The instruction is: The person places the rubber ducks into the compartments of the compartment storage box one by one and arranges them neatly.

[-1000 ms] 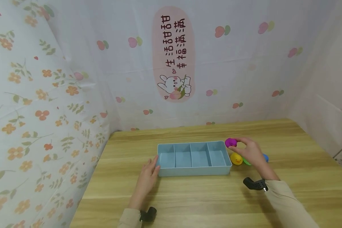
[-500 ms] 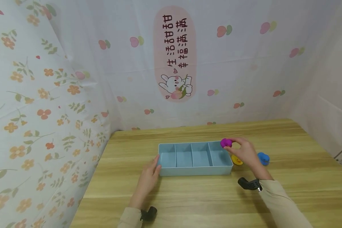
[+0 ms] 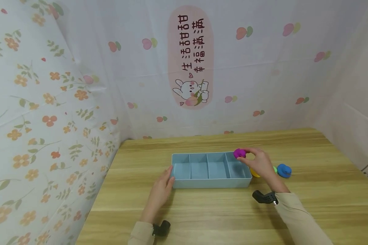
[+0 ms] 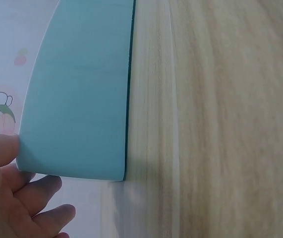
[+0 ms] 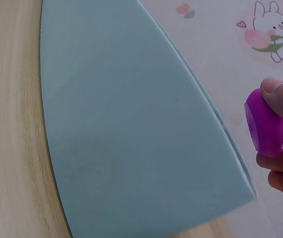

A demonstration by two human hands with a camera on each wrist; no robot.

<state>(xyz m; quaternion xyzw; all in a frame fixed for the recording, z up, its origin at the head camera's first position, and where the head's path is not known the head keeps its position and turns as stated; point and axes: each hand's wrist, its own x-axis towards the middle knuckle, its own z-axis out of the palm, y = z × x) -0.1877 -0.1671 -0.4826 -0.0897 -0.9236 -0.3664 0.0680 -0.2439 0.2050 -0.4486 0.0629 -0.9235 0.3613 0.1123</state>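
Purple toy [image 3: 238,153] reaches the right end of the tray [image 3: 211,184]

A second ago the purple toy was just outside the tray; now, in the head view, it hangs over the back of the right-end compartment [image 3: 240,173]. The right hand [image 3: 261,165] pinches it between thumb and fingers, so the carry looks well along, though the toy is not yet set down. The left hand [image 3: 160,189] has stayed at the tray's left end, fingers loosely extended and touching its corner, probably to steady it.

The blue toy [image 3: 284,170], half hidden by the forearm before, now shows fully on the table [image 3: 214,214]. Beside it are a sliver of a green toy [image 3: 275,169] and part of a yellow toy [image 3: 255,174].

The tray is long, pale blue and smooth, likely plastic, with thin walls and four compartments. The purple toy is rounded, with a flat face and a soft sheen, perhaps rubbery. The table has streaked wood grain; behind it hangs a creased, printed cloth [image 3: 135,81]
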